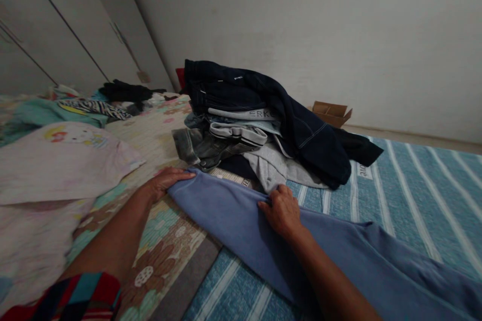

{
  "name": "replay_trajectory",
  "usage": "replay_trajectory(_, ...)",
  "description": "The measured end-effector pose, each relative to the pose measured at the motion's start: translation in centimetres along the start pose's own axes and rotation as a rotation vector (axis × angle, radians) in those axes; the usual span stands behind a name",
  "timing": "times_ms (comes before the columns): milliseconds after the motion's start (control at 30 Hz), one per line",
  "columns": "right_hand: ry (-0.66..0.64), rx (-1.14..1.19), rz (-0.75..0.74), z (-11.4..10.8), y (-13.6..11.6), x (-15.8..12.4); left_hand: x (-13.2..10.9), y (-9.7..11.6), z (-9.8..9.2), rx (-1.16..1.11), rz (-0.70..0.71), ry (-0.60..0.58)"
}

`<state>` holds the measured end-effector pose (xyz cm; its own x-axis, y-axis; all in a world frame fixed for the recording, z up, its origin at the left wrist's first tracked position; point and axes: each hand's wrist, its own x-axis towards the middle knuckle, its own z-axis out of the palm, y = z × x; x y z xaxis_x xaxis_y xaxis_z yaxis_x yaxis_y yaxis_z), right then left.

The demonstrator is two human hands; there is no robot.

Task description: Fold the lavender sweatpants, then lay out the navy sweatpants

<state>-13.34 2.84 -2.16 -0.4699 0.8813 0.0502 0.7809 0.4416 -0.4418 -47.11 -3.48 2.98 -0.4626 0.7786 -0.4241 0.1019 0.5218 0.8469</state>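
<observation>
A pair of plain blue trousers [241,225] lies lengthwise across the bed, running from the middle toward the lower right. At its far left corner, my left hand [167,180] grips the end of the cloth. My right hand [282,210] has its fingers curled over the upper edge, some way along the same garment. Just beyond stands a pile of folded clothes, with dark navy jeans [241,85] on top and one leg draped down the right side. Grey garments [276,165] stick out at the bottom of the pile.
Under the trousers is a blue striped sheet [410,195], beside a floral bedcover [150,266]. A pale pink garment [68,165] and other loose clothes [41,115] lie on the left. An open cardboard box [331,113] sits by the wall; a wardrobe [75,20] stands behind.
</observation>
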Motion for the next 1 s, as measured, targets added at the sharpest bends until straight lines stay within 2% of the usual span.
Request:
replay_trajectory(267,0.024,0.065,-0.022,-0.7,0.7,0.6,-0.4,0.2,0.3,-0.029,0.006,-0.005)
replay_trajectory(533,0.084,0.079,-0.03,0.3,1.2,0.4,0.0,0.5,-0.1,0.027,-0.03,-0.01)
replay_trajectory(733,0.113,0.09,-0.057,0.7,1.4,0.5,0.3,0.6,0.5,0.044,-0.031,0.034)
replay_trajectory(1000,0.144,0.062,-0.052,1.0,1.7,0.3,0.1,0.8,0.7,-0.057,0.043,0.16)
